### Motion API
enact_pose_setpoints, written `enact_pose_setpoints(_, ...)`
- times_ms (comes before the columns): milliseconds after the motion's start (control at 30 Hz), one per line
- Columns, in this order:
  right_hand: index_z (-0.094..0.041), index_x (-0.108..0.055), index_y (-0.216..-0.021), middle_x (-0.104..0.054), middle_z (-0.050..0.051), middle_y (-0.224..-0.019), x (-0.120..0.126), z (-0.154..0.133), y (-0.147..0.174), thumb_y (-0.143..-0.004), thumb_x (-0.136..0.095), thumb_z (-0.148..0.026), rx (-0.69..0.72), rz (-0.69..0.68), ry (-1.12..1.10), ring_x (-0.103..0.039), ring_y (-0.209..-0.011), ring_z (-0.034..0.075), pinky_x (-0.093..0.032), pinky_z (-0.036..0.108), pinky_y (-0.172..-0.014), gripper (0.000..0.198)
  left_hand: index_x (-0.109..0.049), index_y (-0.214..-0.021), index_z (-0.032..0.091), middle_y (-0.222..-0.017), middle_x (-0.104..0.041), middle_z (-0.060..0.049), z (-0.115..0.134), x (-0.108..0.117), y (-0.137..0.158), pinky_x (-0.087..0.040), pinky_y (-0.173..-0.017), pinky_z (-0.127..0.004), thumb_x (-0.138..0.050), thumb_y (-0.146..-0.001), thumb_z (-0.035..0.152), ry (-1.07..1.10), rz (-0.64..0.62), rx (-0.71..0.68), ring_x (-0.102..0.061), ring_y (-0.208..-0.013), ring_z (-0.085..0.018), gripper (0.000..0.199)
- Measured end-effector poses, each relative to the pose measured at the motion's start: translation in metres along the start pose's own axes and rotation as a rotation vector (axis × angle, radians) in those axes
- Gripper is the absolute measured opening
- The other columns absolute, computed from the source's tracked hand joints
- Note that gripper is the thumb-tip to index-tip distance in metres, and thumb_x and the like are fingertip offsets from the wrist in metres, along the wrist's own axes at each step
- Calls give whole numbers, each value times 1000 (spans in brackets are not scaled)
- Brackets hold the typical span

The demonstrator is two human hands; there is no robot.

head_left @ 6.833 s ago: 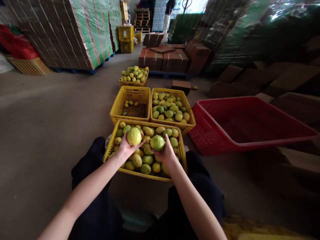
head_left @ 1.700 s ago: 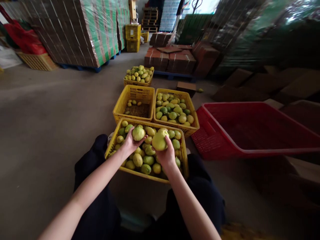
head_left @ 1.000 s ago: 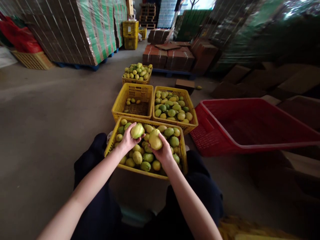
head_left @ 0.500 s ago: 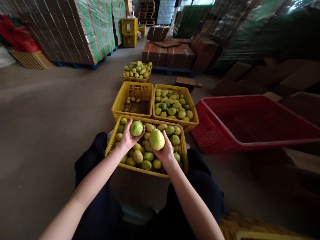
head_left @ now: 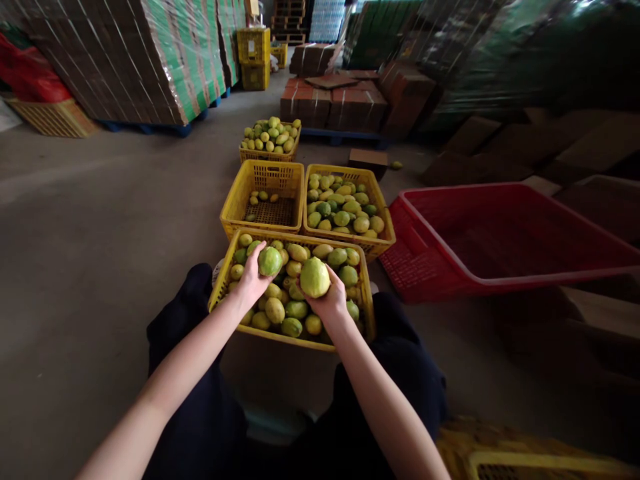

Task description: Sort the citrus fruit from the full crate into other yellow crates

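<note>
My left hand [head_left: 253,277] is closed round a green lemon [head_left: 270,261], its thumb along the upper left side. In my right hand [head_left: 330,295] rests a larger, bumpy yellow-green lemon [head_left: 315,277], gripped from the right and below. Both fruits are held above a yellow crate [head_left: 300,343] that sits between my knees. Yellow and green lemons [head_left: 275,310] fill this crate in a loose layer. The fingers under each held fruit are partly hidden.
Beyond stand a yellow crate [head_left: 227,212] with several small lemons at its bottom, a fuller lemon crate [head_left: 389,235] and a heaped one [head_left: 245,155]. A red basket [head_left: 420,267] lies at right. Flattened cartons [head_left: 357,110] and wrapped pallets [head_left: 193,60] stand behind.
My left hand has turned a little and lowered with its green lemon, its fingers now less visible. The right-hand lemon has tilted slightly. The whole view has shifted a little.
</note>
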State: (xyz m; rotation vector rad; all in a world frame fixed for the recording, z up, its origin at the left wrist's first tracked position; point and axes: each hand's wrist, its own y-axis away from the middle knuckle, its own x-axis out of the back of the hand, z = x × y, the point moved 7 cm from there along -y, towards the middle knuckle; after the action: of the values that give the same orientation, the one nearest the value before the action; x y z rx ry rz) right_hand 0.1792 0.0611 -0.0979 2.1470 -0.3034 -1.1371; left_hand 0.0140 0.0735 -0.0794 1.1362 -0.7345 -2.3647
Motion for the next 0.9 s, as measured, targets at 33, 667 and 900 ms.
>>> enact_pose_setpoints(33,-24,-65,-87,-73,0,-66,-1,0,2,-91,-57,-32,3,6,-4,-71,-62,22,-67,42,-69,13,-64,-101,25,-86,-70,1,3,-2,3,-62,-72,-25,-69,-96,25,18,5,-12,-70,-72,-14,7)
enact_pose_setpoints(667,-23,-66,-84,-73,-1,-65,6,-3,-2,-82,-70,-29,10,-9,92,-72,-61,22,-68,39,-63,8,-67,-102,16,-86,-73,-7,-4,-21,16,-67,-69,-28,-60,-102,30,216,-114,123,-75,-77,-19,16)
enact_pose_setpoints(900,-23,-68,-89,-74,4,-69,6,4,3,-87,-57,-29,-53,54,30,-76,-78,27,-68,45,-71,13,-68,-127,14,-91,-76,-13,-10,-22,16,-66,-60,-29,-45,-106,32,174,-163,224,-78,-87,-25,36)
